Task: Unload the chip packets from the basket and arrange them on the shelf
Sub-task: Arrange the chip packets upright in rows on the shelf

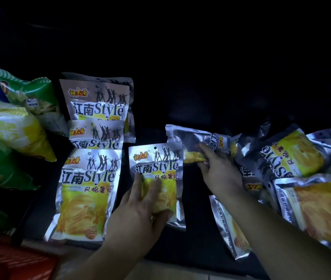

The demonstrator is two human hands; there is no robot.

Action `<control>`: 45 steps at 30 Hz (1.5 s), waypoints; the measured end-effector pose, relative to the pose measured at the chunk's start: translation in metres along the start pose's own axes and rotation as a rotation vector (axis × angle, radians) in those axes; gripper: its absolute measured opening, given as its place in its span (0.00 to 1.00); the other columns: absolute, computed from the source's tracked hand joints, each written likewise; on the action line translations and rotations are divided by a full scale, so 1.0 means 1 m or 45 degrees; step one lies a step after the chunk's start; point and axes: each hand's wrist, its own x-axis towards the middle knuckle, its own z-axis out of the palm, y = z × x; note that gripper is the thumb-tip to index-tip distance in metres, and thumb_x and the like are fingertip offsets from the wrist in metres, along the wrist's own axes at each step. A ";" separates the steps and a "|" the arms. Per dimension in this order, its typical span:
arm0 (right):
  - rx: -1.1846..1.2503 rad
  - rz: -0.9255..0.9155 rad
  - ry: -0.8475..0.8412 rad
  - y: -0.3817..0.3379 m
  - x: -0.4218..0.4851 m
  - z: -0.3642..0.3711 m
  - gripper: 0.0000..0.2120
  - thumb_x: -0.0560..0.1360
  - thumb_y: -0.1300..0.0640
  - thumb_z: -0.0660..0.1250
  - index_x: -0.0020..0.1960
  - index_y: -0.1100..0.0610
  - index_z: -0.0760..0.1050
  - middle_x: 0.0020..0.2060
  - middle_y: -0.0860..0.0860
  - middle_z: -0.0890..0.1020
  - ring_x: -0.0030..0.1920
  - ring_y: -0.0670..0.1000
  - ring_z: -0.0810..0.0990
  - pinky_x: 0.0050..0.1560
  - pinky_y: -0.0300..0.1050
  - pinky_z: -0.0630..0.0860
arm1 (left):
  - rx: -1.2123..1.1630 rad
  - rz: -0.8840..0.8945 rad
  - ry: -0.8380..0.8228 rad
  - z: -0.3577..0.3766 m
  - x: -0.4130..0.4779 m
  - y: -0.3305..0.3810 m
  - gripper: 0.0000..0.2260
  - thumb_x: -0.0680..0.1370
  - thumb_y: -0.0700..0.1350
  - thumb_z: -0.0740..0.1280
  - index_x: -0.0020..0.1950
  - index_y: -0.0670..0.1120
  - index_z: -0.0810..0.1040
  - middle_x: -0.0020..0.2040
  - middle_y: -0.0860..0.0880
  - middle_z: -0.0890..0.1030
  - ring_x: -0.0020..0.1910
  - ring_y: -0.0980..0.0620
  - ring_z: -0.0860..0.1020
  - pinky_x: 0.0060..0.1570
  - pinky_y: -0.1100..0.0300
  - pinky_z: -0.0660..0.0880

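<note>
Probably these chip packets are very light and soft. Each is a thin silver foil bag puffed with air, and the chips inside will break easily, so it is better not to squeeze the middle. The foil looks smooth and slippery. The flat sealed edges at top and bottom seem the safest place to take hold, or a flat palm on the face for sliding.

The left hand (146,201) grips the lower end of the upright packet (158,158), with the fingers curled over its yellow face and the thumb near the bottom edge. This packet lies flat on the dark shelf (197,239), just beside the neat row (87,188) of the same packets at its left. The right hand (219,170) pinches the sideways packet (191,138) between fingers and thumb. It lies just behind the upright one and touches its top corner.

To the right, a loose heap (294,158) of the same packets lies on the shelf, overlapping and turned in all directions — these seem not yet arranged. At the far left are green bags (9,122) of another kind, stacked on each other. The red basket (9,261) shows only as a blurred corner at the bottom left — what is in it I cannot tell.
</note>
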 end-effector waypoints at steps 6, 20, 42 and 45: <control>0.309 0.009 0.322 -0.019 -0.005 -0.018 0.29 0.79 0.64 0.61 0.75 0.42 0.68 0.57 0.57 0.82 0.53 0.64 0.81 0.46 0.57 0.81 | -0.023 -0.019 0.002 -0.003 0.004 0.006 0.37 0.76 0.73 0.58 0.81 0.59 0.58 0.81 0.46 0.63 0.70 0.42 0.75 0.50 0.49 0.82; -0.349 -0.607 0.790 -0.037 -0.056 -0.113 0.12 0.75 0.50 0.72 0.56 0.51 0.85 0.59 0.55 0.84 0.61 0.62 0.80 0.70 0.63 0.67 | -1.003 0.132 0.321 -0.060 0.012 0.040 0.34 0.76 0.54 0.75 0.79 0.62 0.64 0.79 0.61 0.62 0.73 0.51 0.71 0.61 0.59 0.76; 1.483 0.030 -0.097 -0.046 -0.096 -0.082 0.17 0.71 0.48 0.78 0.47 0.52 0.71 0.42 0.61 0.78 0.42 0.58 0.80 0.43 0.55 0.79 | -2.027 -0.362 -0.162 -0.091 0.019 0.036 0.15 0.79 0.40 0.73 0.64 0.51 0.81 0.59 0.39 0.83 0.58 0.34 0.82 0.61 0.34 0.77; 1.415 0.103 -0.090 -0.047 -0.101 -0.069 0.17 0.71 0.48 0.79 0.46 0.51 0.71 0.41 0.61 0.76 0.41 0.53 0.78 0.42 0.57 0.80 | -1.750 -0.459 0.010 -0.085 0.014 0.039 0.12 0.76 0.48 0.76 0.58 0.55 0.82 0.53 0.49 0.85 0.50 0.48 0.85 0.42 0.51 0.83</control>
